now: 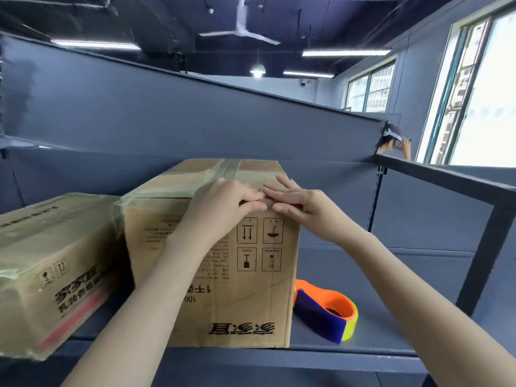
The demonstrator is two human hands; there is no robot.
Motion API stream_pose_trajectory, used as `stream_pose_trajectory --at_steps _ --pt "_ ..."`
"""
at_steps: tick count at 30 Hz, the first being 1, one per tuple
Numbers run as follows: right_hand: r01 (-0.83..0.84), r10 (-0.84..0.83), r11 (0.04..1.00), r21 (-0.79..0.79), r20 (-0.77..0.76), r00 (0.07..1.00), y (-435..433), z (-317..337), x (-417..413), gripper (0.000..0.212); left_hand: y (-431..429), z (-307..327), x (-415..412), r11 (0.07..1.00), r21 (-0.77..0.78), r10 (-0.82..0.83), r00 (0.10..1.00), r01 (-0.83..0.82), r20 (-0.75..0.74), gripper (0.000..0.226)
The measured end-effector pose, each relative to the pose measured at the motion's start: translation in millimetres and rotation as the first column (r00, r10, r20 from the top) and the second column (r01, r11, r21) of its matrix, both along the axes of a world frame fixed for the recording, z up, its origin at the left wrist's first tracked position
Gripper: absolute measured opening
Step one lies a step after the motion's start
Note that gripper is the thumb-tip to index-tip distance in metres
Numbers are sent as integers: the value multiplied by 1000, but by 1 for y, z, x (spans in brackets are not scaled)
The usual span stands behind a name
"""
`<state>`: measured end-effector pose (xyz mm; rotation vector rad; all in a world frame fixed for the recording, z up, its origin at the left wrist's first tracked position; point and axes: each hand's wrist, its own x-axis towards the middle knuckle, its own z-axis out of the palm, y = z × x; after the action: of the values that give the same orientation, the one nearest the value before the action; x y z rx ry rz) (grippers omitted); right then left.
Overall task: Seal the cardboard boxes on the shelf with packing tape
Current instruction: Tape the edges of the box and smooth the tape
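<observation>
Cardboard box (212, 275) is stood on the shelf (391, 275), its front top edge pressed by both hands: left hand (220, 202) with fingers bent, right hand (296, 199) with fingers flat, nothing gripped. Wrinkles or a lifted tape end may be caused by uneven pressure. The board is matt and printed; the tape strip (230, 169) is glossy and translucent. A curved orange, blue and yellow tape dispenser (326, 308) is laid just beside the box.

free: shelf (391, 275) right of tape dispenser (326, 311) | blocked left: second box (55, 261)
</observation>
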<state>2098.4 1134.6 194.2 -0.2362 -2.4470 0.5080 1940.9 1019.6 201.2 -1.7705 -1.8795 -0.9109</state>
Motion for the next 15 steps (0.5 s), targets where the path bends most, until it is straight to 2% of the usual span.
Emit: stream_pose_trajectory --at_steps 3,5,7,9,12,13,15 --pt "1 5 994 108 -49 999 5 -7 1 43 1 -7 -4 998 50 -46 998 48 -36 33" --pt "54 -24 968 246 -124 992 5 -12 1 40 3 -13 -3 990 129 -49 993 63 -109 31" --pt "130 -66 925 358 -185 981 1 -18 -3 37 3 -14 -1 987 143 -48 990 68 -136 31" --pt "184 -119 926 328 -208 971 -6 -23 -9 38 1 -13 -3 990 126 -40 989 59 -145 33" --pt "164 -140 980 109 -202 969 -16 -25 -11 40 -6 -14 -11 995 103 3 995 7 -96 37" --pt "181 -160 979 94 -196 967 -18 -23 -10 38 -12 -15 -17 993 112 35 998 -28 -58 39" --pt "292 -260 940 178 -185 948 -22 -17 -8 34 -28 -15 -33 977 173 134 991 -129 -19 40"
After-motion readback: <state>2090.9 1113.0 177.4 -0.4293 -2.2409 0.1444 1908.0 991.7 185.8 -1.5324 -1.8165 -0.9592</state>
